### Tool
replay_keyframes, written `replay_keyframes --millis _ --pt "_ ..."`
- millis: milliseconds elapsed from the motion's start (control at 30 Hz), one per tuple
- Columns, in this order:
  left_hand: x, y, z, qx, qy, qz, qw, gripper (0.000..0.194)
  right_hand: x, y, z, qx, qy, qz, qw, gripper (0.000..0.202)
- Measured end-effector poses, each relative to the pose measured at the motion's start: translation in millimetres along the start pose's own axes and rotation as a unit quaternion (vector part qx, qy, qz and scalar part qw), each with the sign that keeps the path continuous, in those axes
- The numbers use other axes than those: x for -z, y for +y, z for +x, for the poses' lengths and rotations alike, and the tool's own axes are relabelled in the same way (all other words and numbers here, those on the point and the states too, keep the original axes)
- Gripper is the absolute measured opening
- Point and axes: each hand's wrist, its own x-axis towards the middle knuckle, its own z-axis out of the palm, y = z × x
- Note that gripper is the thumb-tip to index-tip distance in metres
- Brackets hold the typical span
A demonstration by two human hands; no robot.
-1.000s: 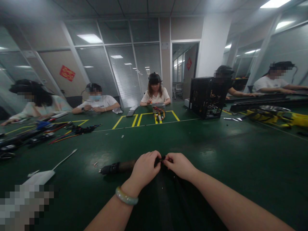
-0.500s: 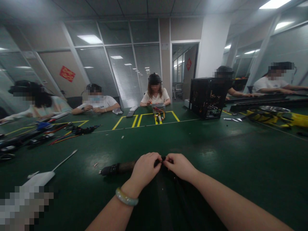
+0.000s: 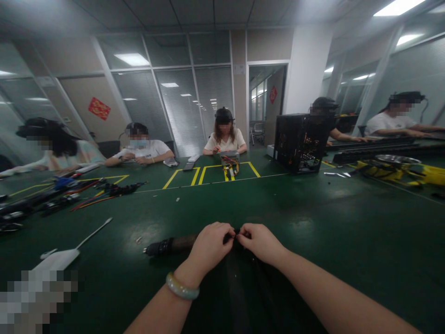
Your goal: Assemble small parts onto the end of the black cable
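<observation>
My left hand [image 3: 213,246] and my right hand [image 3: 259,241] meet fingertip to fingertip over the green table [image 3: 167,297]. Both are closed in a pinch. A small dark piece shows between the fingertips, too dim and too covered to name. An electric screwdriver [image 3: 170,247], with a black nose pointing left and a brownish body, lies behind my left hand, which hides its rear end. Dark, strip-like shapes run from below my hands towards me, hard to make out. A jade bangle [image 3: 182,286] circles my left wrist.
Tiny light bits [image 3: 139,240] lie beyond the screwdriver. At left are a white cable adapter [image 3: 60,260] and tangled wires [image 3: 118,188]. A black computer case [image 3: 297,144] and a yellow bundle [image 3: 385,170] stand right. A power supply [image 3: 230,157] sits before a co-worker [image 3: 224,137]; other people sit around.
The view has tilted slightly, so everything sits a little lower. Both hands keep the same pinch, with hardly any movement between them.
</observation>
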Motion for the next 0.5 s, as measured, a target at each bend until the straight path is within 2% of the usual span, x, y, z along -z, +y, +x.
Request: replay_keyframes --millis 500 --pt "2.0 1.4 0.3 0.007 -0.012 -0.009 1.000 0.006 1.6 -4.7 -0.8 -0.005 -0.005 -0.004 1.000 0.020"
